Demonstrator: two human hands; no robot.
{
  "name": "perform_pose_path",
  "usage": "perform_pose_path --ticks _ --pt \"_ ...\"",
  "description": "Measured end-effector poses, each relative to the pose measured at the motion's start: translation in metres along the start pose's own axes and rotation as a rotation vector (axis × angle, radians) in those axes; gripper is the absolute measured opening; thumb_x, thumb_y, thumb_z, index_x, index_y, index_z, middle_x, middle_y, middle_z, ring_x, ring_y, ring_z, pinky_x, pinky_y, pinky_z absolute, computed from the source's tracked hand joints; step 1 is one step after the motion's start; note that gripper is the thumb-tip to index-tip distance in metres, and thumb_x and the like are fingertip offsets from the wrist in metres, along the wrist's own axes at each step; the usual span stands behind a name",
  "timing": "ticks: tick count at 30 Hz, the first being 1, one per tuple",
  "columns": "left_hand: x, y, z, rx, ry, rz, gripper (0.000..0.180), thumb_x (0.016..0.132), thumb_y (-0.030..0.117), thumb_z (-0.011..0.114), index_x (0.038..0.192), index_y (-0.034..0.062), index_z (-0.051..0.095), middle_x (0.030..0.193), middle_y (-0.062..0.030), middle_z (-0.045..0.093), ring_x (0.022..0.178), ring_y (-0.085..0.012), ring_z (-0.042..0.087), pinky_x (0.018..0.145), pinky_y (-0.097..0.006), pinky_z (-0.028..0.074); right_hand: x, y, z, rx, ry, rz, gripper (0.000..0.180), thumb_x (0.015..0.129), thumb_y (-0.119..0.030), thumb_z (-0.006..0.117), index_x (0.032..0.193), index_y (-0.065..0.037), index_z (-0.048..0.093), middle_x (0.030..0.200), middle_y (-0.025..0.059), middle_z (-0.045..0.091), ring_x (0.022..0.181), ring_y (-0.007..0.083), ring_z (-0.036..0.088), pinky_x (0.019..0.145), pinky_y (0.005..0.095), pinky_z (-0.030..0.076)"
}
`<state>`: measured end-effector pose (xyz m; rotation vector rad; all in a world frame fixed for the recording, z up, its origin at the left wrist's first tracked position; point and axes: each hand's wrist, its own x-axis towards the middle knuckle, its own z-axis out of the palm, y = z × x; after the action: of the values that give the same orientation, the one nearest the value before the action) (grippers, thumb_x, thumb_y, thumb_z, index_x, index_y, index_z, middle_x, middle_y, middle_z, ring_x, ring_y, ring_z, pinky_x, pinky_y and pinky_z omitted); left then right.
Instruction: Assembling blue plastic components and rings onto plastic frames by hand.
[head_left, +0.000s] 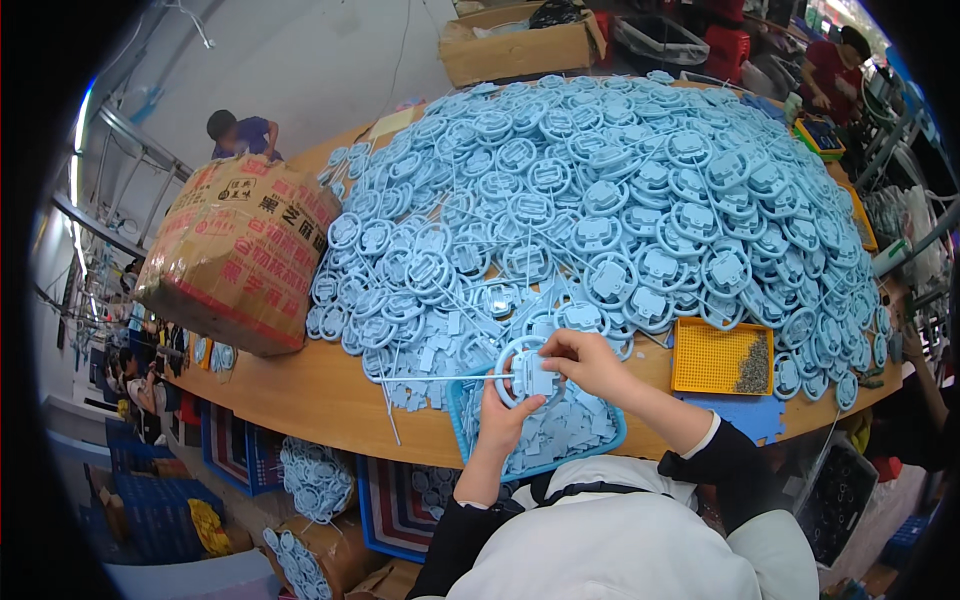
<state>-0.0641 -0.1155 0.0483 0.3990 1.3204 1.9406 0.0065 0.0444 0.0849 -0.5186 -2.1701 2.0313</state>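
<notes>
Just above the blue tray [615, 440] at the table's [330, 395] near edge, both hands clamp on one pale blue wheel [527, 372]: the left hand [503, 420] pinches it from below, the right hand [588, 362] grips its top. The wheel looks like light, stiff moulded plastic with a thin sprue rod sticking out leftward that may snap; the rim seems the safest hold. Fingers hide its hub. Beyond, the yellow tray [705, 360] holds small dark bits, too small to identify. The pile [600, 190] buries the far tabletop.
</notes>
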Motion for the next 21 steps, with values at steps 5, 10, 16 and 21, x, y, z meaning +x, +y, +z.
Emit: perform_pose_path --ticks 5,10,16,21 --pt "0.001 -0.003 0.0 0.044 0.061 0.003 0.067 0.066 -0.002 0.071 0.122 0.0004 0.034 0.117 -0.0112 0.045 0.106 -0.019 0.049 0.088 -0.032 0.044 -0.003 -0.004 0.007 0.093 0.1 0.055 0.012 0.078 -0.004 0.063 0.084 0.003 0.056 0.075 0.0061 0.06 0.064 0.0082 0.056 0.055 0.0225 0.046" --pt "0.002 -0.005 0.0 0.096 0.115 0.0 0.063 0.067 -0.002 0.07 0.12 -0.0001 0.035 0.109 -0.0091 0.045 0.1 -0.0165 0.05 0.083 -0.029 0.044 -0.005 -0.003 0.008 -0.044 0.199 0.002 0.016 0.075 -0.007 0.067 0.078 0.003 0.055 0.073 0.006 0.052 0.062 0.0103 0.056 0.055 0.023 0.045" --pt "0.005 -0.019 -0.006 0.075 0.14 -0.023 0.057 0.066 -0.005 0.067 0.114 0.0018 0.038 0.1 -0.0059 0.044 0.093 -0.0148 0.051 0.078 -0.028 0.045 -0.002 0.007 0.002 -0.394 0.252 -0.045 0.045 0.066 -0.028 0.076 0.093 0.0 0.053 0.083 0.0108 0.052 0.078 0.0193 0.055 0.067 0.0316 0.046" --pt "0.007 -0.027 -0.007 0.037 0.101 -0.07 0.056 0.067 -0.005 0.066 0.114 0.0031 0.038 0.103 -0.0074 0.045 0.095 -0.0169 0.051 0.08 -0.029 0.045 -0.002 0.056 -0.004 0.07 -0.08 0.147 0.07 0.062 -0.035 0.079 0.108 0.005 0.045 0.098 0.014 0.055 0.087 0.0216 0.054 0.073 0.0325 0.045"
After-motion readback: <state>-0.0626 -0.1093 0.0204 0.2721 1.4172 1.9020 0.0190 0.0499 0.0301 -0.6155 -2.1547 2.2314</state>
